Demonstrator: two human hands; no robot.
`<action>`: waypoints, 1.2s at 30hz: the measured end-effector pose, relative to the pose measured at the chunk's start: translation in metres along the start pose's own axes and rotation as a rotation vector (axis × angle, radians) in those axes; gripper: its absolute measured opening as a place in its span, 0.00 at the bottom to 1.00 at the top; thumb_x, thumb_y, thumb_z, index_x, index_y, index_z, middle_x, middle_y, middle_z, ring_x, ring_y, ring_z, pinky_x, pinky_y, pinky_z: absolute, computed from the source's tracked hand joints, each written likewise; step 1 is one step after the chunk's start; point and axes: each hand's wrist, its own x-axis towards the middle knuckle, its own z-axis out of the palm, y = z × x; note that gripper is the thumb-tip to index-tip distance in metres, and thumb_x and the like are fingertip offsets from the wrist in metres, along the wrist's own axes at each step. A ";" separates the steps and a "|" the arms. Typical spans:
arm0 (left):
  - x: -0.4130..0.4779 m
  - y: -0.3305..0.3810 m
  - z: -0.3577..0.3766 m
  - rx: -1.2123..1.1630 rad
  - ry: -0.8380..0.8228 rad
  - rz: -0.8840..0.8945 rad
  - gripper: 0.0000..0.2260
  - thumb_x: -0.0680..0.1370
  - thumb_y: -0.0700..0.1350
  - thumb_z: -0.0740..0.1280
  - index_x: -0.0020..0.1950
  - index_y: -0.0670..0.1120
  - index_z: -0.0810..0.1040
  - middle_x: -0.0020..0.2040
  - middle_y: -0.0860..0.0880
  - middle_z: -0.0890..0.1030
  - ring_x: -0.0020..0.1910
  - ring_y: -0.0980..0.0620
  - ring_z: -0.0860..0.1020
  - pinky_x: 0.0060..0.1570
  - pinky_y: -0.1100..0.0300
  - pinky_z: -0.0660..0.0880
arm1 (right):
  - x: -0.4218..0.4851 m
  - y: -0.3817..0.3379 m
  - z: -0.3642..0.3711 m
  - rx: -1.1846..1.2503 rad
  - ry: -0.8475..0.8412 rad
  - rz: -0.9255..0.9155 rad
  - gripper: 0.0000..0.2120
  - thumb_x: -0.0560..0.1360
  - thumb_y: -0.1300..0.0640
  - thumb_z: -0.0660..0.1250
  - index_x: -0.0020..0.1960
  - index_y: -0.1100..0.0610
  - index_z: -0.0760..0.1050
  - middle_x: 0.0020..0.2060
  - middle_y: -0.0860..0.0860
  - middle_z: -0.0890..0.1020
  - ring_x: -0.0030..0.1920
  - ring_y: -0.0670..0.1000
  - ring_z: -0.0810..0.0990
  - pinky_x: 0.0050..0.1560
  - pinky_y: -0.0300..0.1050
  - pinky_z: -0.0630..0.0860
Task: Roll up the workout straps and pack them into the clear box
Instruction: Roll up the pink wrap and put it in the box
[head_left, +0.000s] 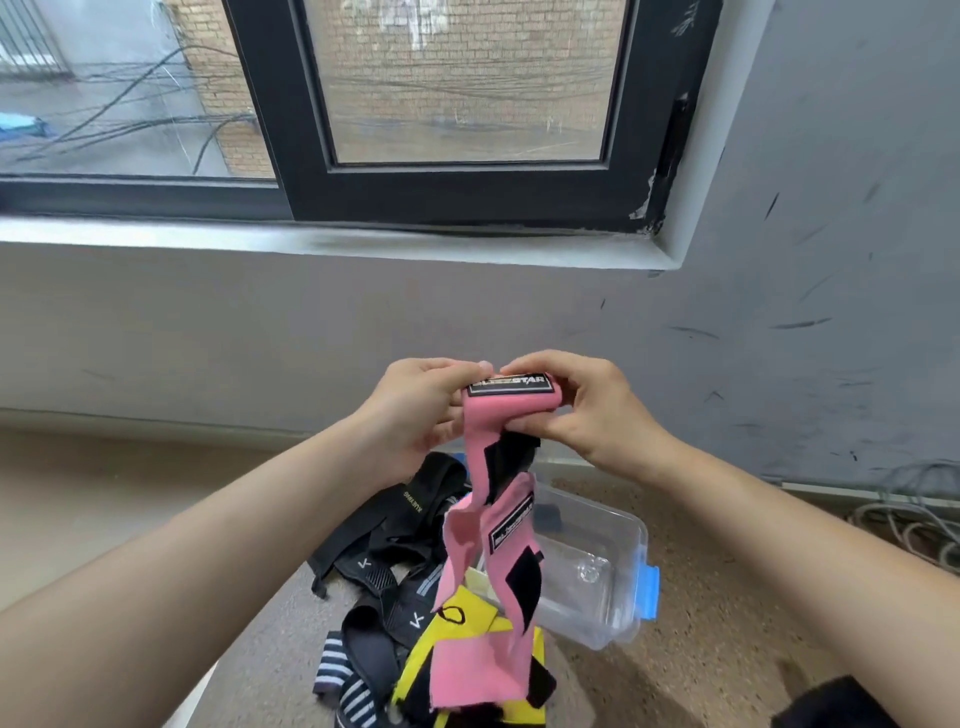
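Note:
A pink workout strap (498, 525) with black patches and a black label hangs from both my hands, held up in front of the wall. My left hand (415, 405) grips its top end from the left. My right hand (582, 405) pinches the same rolled top end from the right. The strap's loose tail dangles down over the pile. Below on the floor lies a clear box (608, 566) with a blue latch, open, nearly bare inside. Left of it lie black straps (395, 525), a yellow strap (467, 618) and striped straps (343, 675).
A grey wall with a dark-framed window (457, 171) rises ahead. Cables (914, 519) lie on the floor at the right, by the wall. A dark object (836, 706) sits at the bottom right corner. The floor is speckled brown.

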 end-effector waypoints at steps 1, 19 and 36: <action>0.001 0.000 0.000 0.052 0.009 0.015 0.08 0.81 0.45 0.70 0.52 0.40 0.84 0.34 0.48 0.79 0.29 0.55 0.74 0.31 0.65 0.73 | -0.001 0.000 -0.002 0.035 -0.002 0.002 0.18 0.69 0.66 0.79 0.58 0.59 0.82 0.49 0.53 0.86 0.50 0.48 0.85 0.55 0.47 0.82; -0.007 -0.011 0.004 0.228 -0.036 0.369 0.07 0.79 0.41 0.72 0.55 0.39 0.84 0.40 0.49 0.88 0.37 0.57 0.84 0.37 0.66 0.78 | -0.010 -0.008 -0.018 0.016 -0.012 0.114 0.29 0.73 0.54 0.77 0.71 0.47 0.71 0.60 0.50 0.80 0.56 0.52 0.83 0.56 0.49 0.83; 0.000 -0.008 0.005 -0.160 -0.170 -0.185 0.08 0.73 0.47 0.75 0.48 0.43 0.86 0.36 0.46 0.83 0.37 0.52 0.78 0.50 0.60 0.77 | -0.015 -0.004 -0.015 -0.209 0.008 -0.123 0.24 0.69 0.60 0.80 0.63 0.52 0.81 0.56 0.46 0.81 0.57 0.48 0.80 0.54 0.41 0.78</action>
